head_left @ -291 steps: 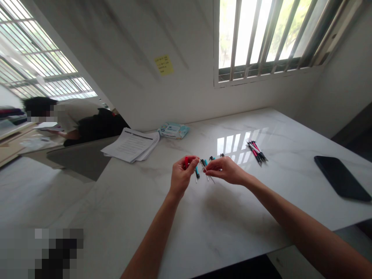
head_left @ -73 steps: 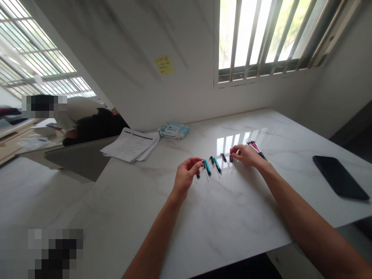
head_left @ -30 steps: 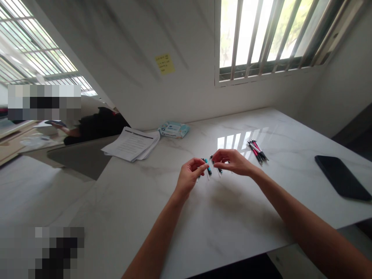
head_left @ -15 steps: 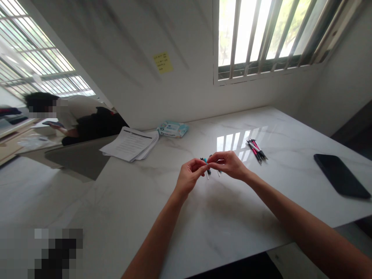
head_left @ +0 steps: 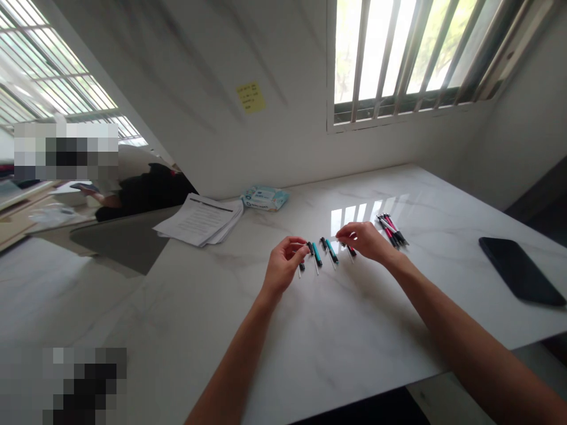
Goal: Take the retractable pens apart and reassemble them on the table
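Marbled table (head_left: pixel 341 330), teal pen parts (head_left: pixel 317 254) between curled hands (head_left: pixel 283 264) (head_left: pixel 364 241), any grip unclear

Two hands (head_left: pixel 284 264) (head_left: pixel 365 241) flanking teal pen barrels (head_left: pixel 317 254), pen pile (head_left: pixel 392 230), black phone (head_left: pixel 520 271)

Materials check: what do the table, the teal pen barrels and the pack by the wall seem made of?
Table: bright reflections show a gloss finish; the grey-veined white could be stone or printed laminate.
Teal barrels: probably smooth plastic, from their even, opaque colour.
Pack: likely thin plastic film with a slight sheen, judging by its printed surface and soft outline.
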`<act>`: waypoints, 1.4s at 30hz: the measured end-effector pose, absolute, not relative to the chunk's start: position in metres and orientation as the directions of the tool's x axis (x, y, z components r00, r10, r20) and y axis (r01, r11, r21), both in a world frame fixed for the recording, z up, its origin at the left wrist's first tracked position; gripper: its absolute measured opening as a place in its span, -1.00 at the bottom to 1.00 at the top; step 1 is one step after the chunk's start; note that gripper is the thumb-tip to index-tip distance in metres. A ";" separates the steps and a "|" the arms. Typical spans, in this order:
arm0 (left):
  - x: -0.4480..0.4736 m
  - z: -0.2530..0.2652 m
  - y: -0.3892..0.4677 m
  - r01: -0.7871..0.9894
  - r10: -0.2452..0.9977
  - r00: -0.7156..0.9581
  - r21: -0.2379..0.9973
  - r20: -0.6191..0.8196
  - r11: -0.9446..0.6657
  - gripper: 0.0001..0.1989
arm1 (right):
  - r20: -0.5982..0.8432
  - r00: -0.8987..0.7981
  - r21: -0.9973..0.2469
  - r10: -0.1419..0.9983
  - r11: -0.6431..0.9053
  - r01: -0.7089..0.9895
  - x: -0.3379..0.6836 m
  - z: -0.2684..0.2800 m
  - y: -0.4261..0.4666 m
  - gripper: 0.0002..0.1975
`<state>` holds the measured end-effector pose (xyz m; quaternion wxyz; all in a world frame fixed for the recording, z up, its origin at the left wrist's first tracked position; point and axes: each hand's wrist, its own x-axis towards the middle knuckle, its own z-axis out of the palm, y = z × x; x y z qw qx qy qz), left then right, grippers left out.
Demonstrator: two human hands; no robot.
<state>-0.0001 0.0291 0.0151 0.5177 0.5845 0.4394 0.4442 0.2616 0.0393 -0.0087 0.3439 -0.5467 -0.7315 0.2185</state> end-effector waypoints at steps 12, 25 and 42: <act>-0.005 0.017 0.032 0.045 0.977 0.189 0.993 0.097 -0.107 -0.76 | 0.143 -0.228 -0.530 0.963 0.269 0.804 0.276 -0.020 0.046 -0.81; -0.009 0.014 0.038 0.053 0.985 0.156 0.995 0.078 -0.087 -0.74 | 0.230 -0.039 -0.498 0.972 0.152 0.853 0.296 -0.013 0.048 -0.80; -0.011 0.013 0.040 0.053 0.987 0.138 0.995 0.077 -0.085 -0.72 | 0.100 0.513 -0.459 0.853 -0.418 0.784 0.362 -0.039 0.059 -0.68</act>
